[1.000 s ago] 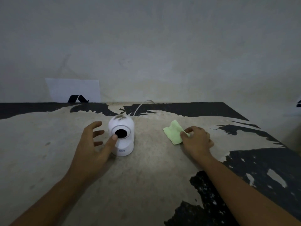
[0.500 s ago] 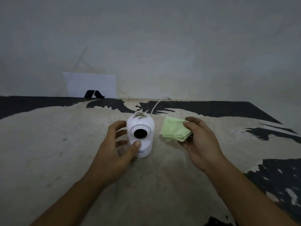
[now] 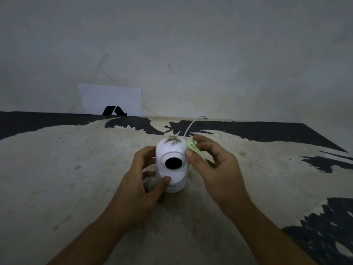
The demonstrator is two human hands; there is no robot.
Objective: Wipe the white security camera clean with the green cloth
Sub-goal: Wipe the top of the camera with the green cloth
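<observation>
The camera (image 3: 172, 163) stood on the table (image 3: 57, 178) between the left hand (image 3: 141, 180) and the right hand (image 3: 214, 165), cloth (image 3: 193, 147) against its right side.

My left hand (image 3: 140, 180) curled, thumb forward, fingers wrapped behind, clasping white security camera (image 3: 171, 165). My right hand (image 3: 214, 165) raised alongside, thumb and fingertips pinching bunched green cloth (image 3: 193, 147) against camera's upper side. Both forearms extended forward.
</observation>
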